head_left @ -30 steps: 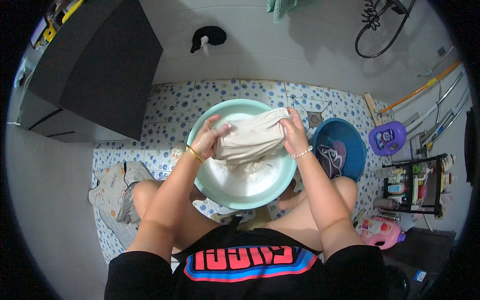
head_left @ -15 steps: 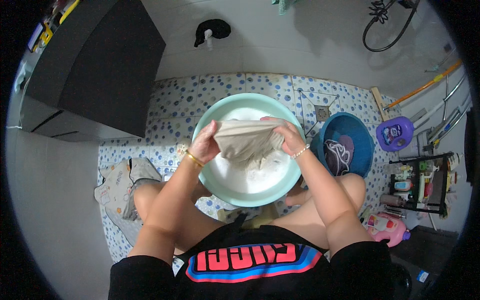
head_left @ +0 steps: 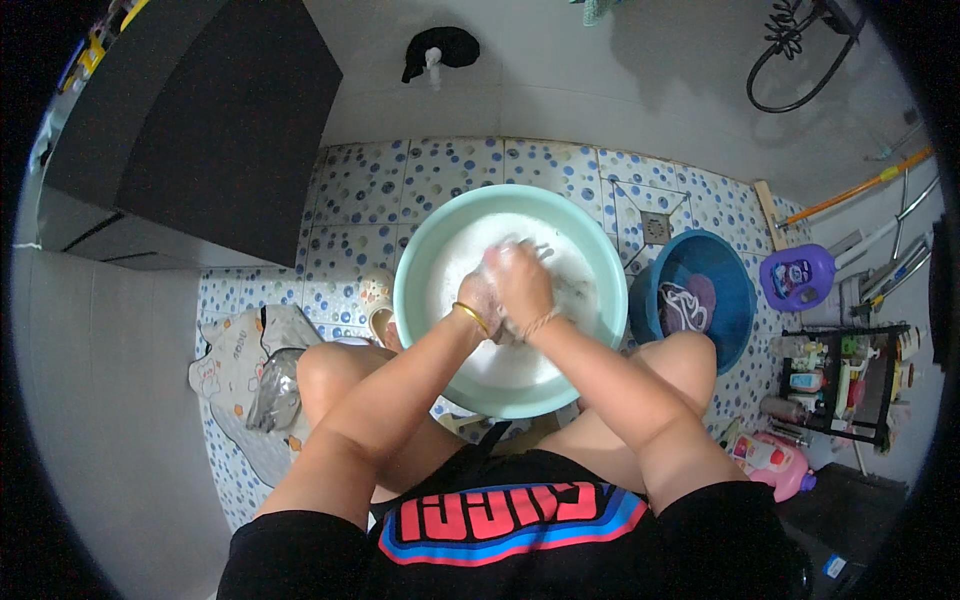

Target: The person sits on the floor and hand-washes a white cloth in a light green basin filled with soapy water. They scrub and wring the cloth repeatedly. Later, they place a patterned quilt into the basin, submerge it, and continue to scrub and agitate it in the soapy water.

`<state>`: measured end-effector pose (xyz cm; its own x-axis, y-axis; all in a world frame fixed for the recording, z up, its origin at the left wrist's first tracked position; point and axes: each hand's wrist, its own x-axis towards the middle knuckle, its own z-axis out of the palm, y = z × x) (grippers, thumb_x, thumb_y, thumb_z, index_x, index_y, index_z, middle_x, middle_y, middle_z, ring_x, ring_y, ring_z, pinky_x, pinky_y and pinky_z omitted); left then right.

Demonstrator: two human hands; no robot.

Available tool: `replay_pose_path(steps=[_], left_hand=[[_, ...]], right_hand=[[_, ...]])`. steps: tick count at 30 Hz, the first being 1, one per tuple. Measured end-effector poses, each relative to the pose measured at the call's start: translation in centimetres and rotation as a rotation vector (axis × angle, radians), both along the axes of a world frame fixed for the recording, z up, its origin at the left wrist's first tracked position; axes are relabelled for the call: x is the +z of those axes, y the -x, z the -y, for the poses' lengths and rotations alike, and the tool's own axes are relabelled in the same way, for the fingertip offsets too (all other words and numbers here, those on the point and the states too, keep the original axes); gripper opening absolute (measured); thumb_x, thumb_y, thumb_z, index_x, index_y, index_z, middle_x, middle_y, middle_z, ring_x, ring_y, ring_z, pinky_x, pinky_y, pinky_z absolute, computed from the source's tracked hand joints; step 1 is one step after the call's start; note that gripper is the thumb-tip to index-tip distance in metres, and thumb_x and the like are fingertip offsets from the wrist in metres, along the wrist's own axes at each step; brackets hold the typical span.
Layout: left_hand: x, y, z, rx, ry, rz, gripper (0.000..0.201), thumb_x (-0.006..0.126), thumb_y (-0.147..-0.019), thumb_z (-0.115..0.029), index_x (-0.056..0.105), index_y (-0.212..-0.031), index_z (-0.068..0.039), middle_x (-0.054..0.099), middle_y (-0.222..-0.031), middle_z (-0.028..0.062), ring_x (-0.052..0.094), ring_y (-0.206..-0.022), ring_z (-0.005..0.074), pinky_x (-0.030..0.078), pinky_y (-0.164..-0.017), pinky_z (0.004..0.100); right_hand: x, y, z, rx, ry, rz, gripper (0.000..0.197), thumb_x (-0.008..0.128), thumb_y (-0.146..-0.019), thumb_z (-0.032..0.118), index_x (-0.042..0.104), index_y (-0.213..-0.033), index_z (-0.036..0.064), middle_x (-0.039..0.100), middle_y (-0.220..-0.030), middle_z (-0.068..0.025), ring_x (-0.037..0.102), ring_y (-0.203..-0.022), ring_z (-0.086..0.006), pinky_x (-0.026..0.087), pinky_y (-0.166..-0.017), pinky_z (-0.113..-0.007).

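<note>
A pale green basin (head_left: 412, 340) of white suds (head_left: 510, 372) stands on the floor between my legs. My left hand (head_left: 482, 298) and my right hand (head_left: 523, 283) are pressed together in the foam at its middle, both closed and covered in suds. Between them is the bunched beige cloth, almost wholly hidden by fingers and foam. A yellow bangle circles my left wrist, and a beaded bracelet my right.
Right of the basin, a blue bucket (head_left: 735, 325) holds dark fabric with white cord. Purple (head_left: 797, 277) and pink (head_left: 785, 465) bottles and a black rack (head_left: 835, 434) stand farther right. Printed grey fabric (head_left: 245, 350) lies left; a dark cabinet (head_left: 220, 130) stands far left.
My hands were apart, holding the beige cloth stretched above the basin. They have come together and gone down into the suds, and the cloth has bunched up out of sight.
</note>
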<state>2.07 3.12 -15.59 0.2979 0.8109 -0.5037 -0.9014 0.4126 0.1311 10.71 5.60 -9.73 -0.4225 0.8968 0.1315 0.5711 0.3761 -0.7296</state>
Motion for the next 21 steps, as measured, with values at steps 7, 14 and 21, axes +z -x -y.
replay_pose_path(steps=[7, 14, 21], left_hand=[[1.9, -0.6, 0.0, -0.115, -0.058, 0.145, 0.046, 0.034, -0.085, -0.051, 0.052, -0.095, -0.010, 0.057, -0.094, 0.0070, 0.054, -0.084, 0.0240, 0.042, -0.079, 0.0385], [-0.8, 2.1, -2.1, -0.227, -0.114, -1.768, 0.048, 0.060, -0.075, -0.029, 0.044, -0.116, -0.013, 0.045, -0.115, 0.0170, 0.047, -0.101, 0.0277, 0.037, -0.087, 0.0342], [-2.1, 1.5, -1.0, -1.053, 0.082, -1.920, 0.071, 0.062, -0.068, -0.016, 0.028, -0.129, -0.025, 0.023, -0.130, 0.0262, 0.038, -0.113, 0.0400, 0.036, -0.094, 0.0361]], right_hand=[[-2.3, -0.6, -2.4, -0.006, 0.153, 0.104, 0.032, 0.042, -0.084, 0.030, 0.054, -0.085, 0.0006, 0.056, -0.080, -0.0223, 0.055, -0.074, -0.0391, 0.042, -0.072, -0.044], [-8.0, -4.1, -5.0, -0.283, 0.215, 0.237, 0.048, 0.055, -0.076, 0.035, 0.044, -0.113, 0.0059, 0.045, -0.111, -0.0256, 0.046, -0.099, -0.0391, 0.039, -0.083, -0.043], [-8.4, -2.7, -1.4, 0.392, 0.201, 0.735, 0.046, 0.049, -0.076, 0.011, 0.037, -0.120, 0.0044, 0.048, -0.108, -0.0249, 0.049, -0.099, -0.0360, 0.041, -0.084, -0.041]])
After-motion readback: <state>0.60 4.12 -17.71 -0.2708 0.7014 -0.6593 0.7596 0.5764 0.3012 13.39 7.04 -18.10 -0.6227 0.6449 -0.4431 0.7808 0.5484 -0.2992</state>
